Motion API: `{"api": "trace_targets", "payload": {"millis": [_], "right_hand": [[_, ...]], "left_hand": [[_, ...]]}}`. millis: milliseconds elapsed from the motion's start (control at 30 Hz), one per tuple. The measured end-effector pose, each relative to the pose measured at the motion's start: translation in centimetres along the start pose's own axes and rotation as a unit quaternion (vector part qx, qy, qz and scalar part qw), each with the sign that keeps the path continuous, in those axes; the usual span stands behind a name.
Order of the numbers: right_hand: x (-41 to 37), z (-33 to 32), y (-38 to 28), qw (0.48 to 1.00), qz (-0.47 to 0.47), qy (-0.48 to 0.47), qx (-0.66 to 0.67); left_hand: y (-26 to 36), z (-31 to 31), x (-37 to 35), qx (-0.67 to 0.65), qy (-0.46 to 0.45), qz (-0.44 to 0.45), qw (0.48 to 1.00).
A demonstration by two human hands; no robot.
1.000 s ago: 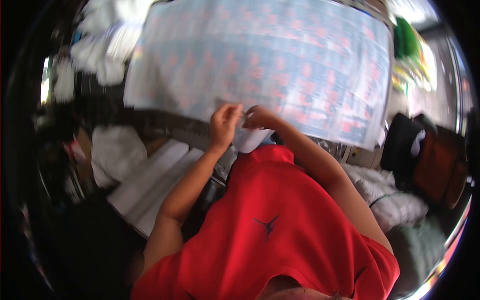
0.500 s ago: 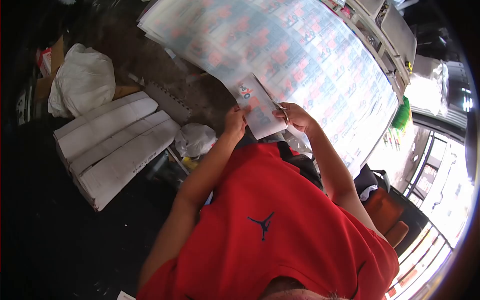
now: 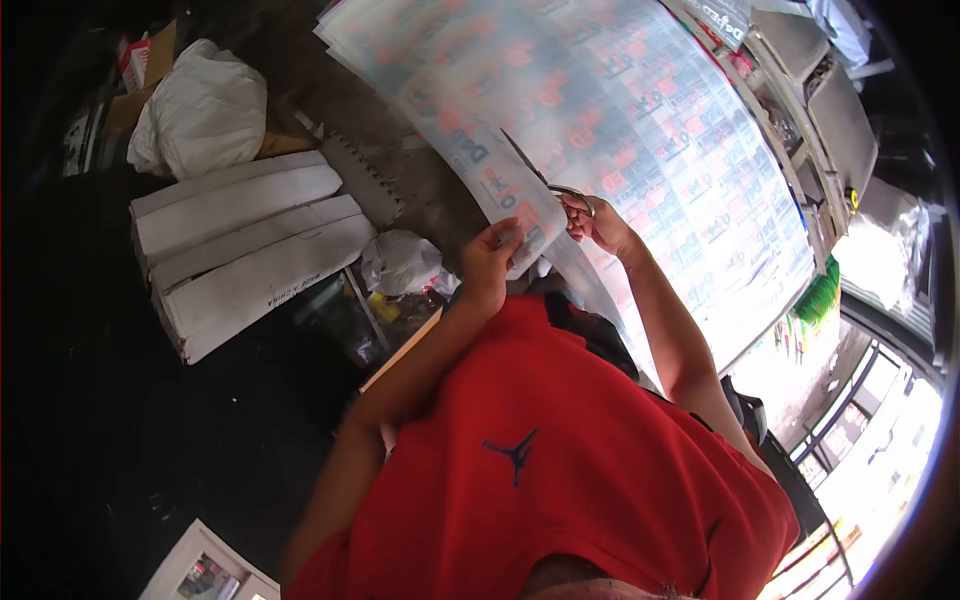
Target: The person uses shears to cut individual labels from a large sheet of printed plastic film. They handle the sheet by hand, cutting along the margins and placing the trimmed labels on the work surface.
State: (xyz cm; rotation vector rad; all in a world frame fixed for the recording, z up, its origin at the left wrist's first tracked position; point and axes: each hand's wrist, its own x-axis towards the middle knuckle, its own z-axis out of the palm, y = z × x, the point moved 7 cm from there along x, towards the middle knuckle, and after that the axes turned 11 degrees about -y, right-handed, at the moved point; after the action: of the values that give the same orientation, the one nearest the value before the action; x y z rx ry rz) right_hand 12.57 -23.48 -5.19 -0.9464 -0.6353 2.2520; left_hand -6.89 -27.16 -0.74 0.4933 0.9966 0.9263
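Note:
A large translucent sheet (image 3: 650, 130) with repeated red and blue print covers the work surface. My left hand (image 3: 488, 265) pinches the near edge of this sheet between thumb and fingers. Just to the right, my right hand (image 3: 600, 228) is closed round the handles of a pair of scissors (image 3: 570, 192). Their dark blade points up and left across the sheet; whether the blades are apart is hard to make out. A strip of the sheet hangs down below my right hand, along the forearm.
Long white cardboard boxes (image 3: 270, 262) lie at the left, with a stuffed white bag (image 3: 205, 112) behind them. A smaller clear plastic bag (image 3: 400, 262) sits near my left forearm. Shelving (image 3: 815, 150) lines the right side, with a green bundle (image 3: 820, 292) below it.
The sheet edge in my left hand has swung from a raised, folded-looking piece to lying flatter. The scissors in my right hand are now more exposed. The whole view has shifted slightly.

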Motion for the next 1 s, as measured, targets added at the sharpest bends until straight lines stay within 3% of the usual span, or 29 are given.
{"api": "trace_targets", "payload": {"millis": [200, 300, 367, 600, 867, 1000], "right_hand": [[1.4, 0.0, -0.3, 0.997, -0.021, -0.037, -0.069], [0.3, 2.8, -2.6, 0.993, -0.066, 0.01, -0.093], [0.5, 3.3, -2.8, 0.994, -0.069, -0.013, -0.087], [1.6, 3.7, -3.3, 0.992, -0.089, -0.023, -0.088], [4.4, 3.9, -4.9, 0.992, -0.054, -0.026, -0.108], [7.1, 4.1, -6.0, 0.988, -0.062, -0.011, -0.14]], "left_hand": [[1.6, 2.5, -1.8, 0.0, 0.005, 0.023, 1.0], [1.9, 1.9, -1.7, 0.031, 0.006, 0.044, 0.999], [2.1, 1.4, -1.8, 0.104, 0.007, 0.029, 0.994], [2.1, 1.6, -2.0, 0.076, 0.033, 0.045, 0.996], [2.6, 1.5, -2.5, 0.172, 0.018, 0.058, 0.983], [2.0, 1.6, -3.0, 0.137, 0.011, 0.07, 0.988]]}}
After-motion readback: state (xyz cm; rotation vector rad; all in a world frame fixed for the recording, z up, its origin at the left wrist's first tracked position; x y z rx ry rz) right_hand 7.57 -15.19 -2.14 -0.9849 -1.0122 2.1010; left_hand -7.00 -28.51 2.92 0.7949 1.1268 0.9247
